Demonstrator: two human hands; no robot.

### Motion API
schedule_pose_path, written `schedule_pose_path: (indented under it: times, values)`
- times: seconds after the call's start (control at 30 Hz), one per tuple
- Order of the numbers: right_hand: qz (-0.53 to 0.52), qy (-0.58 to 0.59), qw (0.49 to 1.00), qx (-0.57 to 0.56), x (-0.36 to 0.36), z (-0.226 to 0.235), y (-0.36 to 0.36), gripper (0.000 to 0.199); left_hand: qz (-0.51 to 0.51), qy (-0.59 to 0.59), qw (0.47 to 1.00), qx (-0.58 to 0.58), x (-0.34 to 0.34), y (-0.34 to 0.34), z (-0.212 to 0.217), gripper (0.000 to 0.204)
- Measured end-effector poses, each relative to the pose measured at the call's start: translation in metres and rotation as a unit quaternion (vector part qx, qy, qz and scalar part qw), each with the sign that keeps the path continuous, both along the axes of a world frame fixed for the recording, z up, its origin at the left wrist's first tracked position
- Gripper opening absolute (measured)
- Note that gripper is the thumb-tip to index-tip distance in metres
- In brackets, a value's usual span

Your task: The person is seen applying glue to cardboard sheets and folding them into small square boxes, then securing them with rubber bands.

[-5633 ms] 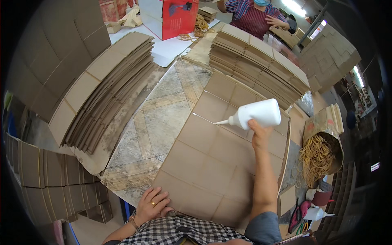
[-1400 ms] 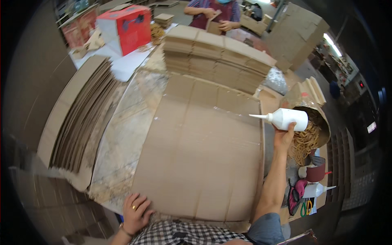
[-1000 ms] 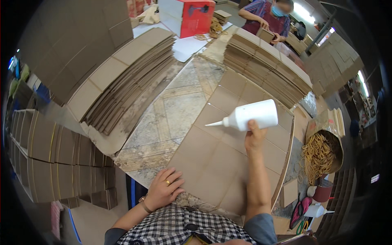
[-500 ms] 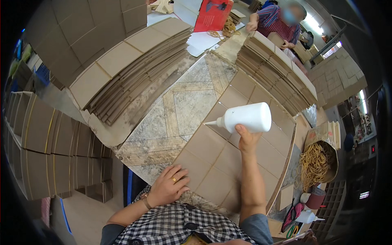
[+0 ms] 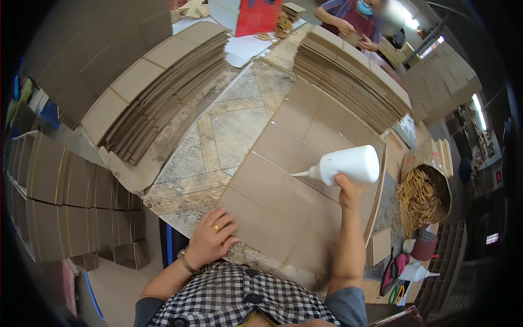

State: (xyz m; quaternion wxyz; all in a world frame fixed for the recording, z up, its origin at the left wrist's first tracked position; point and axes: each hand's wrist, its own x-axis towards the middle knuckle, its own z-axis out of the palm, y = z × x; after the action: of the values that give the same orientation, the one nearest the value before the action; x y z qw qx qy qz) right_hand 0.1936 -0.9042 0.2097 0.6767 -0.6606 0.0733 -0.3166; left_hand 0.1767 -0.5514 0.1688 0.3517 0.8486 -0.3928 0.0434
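Patterned tabletop [image 5: 239, 131] sat under my work. My R hand [image 5: 350, 191] gripped the white bottle [image 5: 353, 163], tipped sideways over the brown board [image 5: 267, 201], prob. so its nozzle [image 5: 303, 174] reached a groove; couldn't tell if it touched. My L hand [image 5: 214, 235] lay w/ nothing grasped at the board's near-left corner, apparently steadying it. Stacked sheets [image 5: 338, 82] stood beyond.

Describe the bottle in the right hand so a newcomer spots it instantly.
Find the brown grooved panel in mid-picture. Over it, the right hand holds a white squeeze bottle, thin nozzle pointing left. The other white bottle is at lower right; only this one is in a hand.
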Motion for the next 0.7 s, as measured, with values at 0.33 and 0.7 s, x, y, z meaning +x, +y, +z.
schedule_pose_path:
  times: [0.33, 0.7]
  values:
    - [-0.126, -0.037, 0.991, -0.014, -0.111, -0.001, -0.092, 0.065, 0.008, -0.015, 1.0, 0.002, -0.005, -0.007, 0.003, 0.037]
    - [-0.207, 0.059, 0.975, -0.062, -0.203, 0.02, -0.166, 0.063, 0.022, -0.02, 1.0, 0.001, -0.008, -0.009, 0.004, 0.04]
